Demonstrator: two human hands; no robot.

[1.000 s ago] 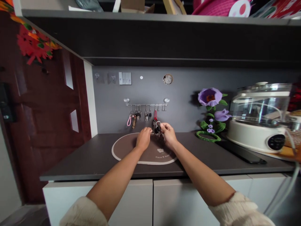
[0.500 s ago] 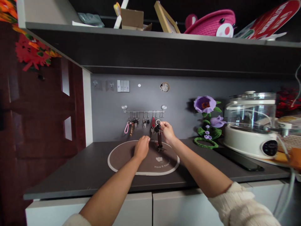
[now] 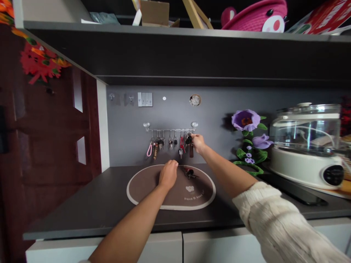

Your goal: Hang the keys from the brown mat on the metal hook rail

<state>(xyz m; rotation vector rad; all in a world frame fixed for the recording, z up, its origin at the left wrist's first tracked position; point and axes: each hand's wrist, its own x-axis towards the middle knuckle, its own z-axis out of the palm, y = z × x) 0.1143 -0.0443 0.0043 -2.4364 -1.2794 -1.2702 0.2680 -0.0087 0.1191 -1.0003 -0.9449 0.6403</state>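
Right fingertips: thumb and fingers pinched together on the ring side of a key bunch [image 3: 189, 140]; whether its ring already sits on a hook cannot be told.
Key bunch: upright against the right end of the hook rail [image 3: 170, 130], a brown fob hanging lowest.
Right hand [image 3: 198, 143]: raised to rail height, knuckles turned outward.
Right arm: stretched forward and inward, a cream knitted sleeve [image 3: 274, 210] pushed up near the elbow.
Left hand [image 3: 168, 174]: lower, over the mat, back showing, fingers curled in; their undersides are hidden, so I cannot tell whether they grip anything or touch the mat.
Left arm: bare, slanting up from the bottom edge.
Rail neighbours: a red-strapped key [image 3: 181, 146] just left of the held bunch, more keys farther left, a pink loop [image 3: 149, 149] among them.
Mat [image 3: 148, 188]: brown, rounded, pale-edged, with loose keys [image 3: 189, 172] lying near its back edge.
Counter [image 3: 79, 204]: dark grey, above white cabinets [image 3: 153, 248].
Counter's right side: purple flowers [image 3: 246, 120] beside a white appliance [image 3: 298, 164] with a clear top.
Wall [image 3: 126, 128]: grey, with a switch panel [image 3: 145, 99] above the rail.
Overhead: a dark shelf [image 3: 175, 51] bearing a pink basket [image 3: 252, 20].
Far left: a reddish-brown door [image 3: 55, 146].
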